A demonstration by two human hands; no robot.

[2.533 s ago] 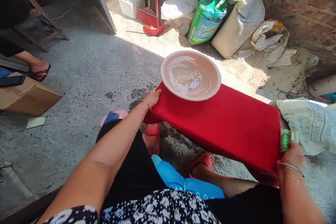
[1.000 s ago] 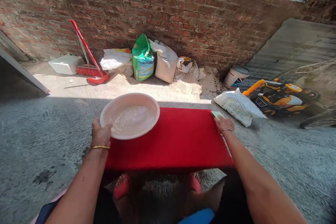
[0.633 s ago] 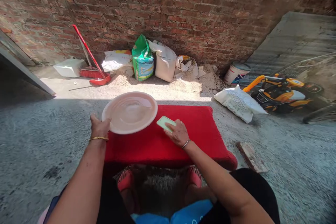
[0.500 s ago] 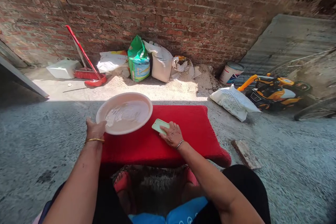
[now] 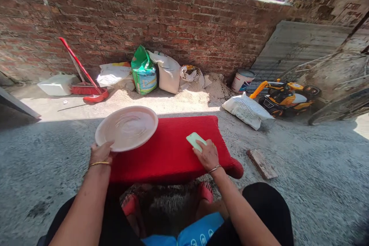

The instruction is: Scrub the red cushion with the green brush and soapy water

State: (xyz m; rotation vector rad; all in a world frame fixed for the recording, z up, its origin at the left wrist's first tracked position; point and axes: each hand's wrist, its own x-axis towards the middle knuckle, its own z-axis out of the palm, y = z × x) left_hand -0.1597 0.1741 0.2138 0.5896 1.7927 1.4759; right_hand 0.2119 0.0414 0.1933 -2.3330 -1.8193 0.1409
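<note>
The left hand (image 5: 100,154) is bent around the near left side of a pinkish plastic basin (image 5: 132,148), its thumb lying at the rim. Its fingertips are out of sight, so whether it grips the basin or the end of the bench beneath cannot be told. The right hand (image 5: 208,155) clasps a pale green brush (image 5: 193,138), fingers spread over the flat back; the brush's underside faces down and is hidden. The brush is on the red-covered bench (image 5: 170,153), right of the basin and apart from it. The basin stands on the bench's left end, covering that part of the cloth; liquid inside shows rippled glare, its depth hard to judge. The bench's supports are lost in shadow, where two red sandals (image 5: 130,204) are only partly visible. Blue patterned fabric (image 5: 201,228) is cut off by the lower edge. Just right of the bench lies a rough block (image 5: 261,164), wood or brick being unclear. Farther back, a crumpled white sack (image 5: 246,111) partly covers a yellow-and-black toy excavator (image 5: 288,98), and lettering on the green bag (image 5: 144,72) is too small to read.
</note>
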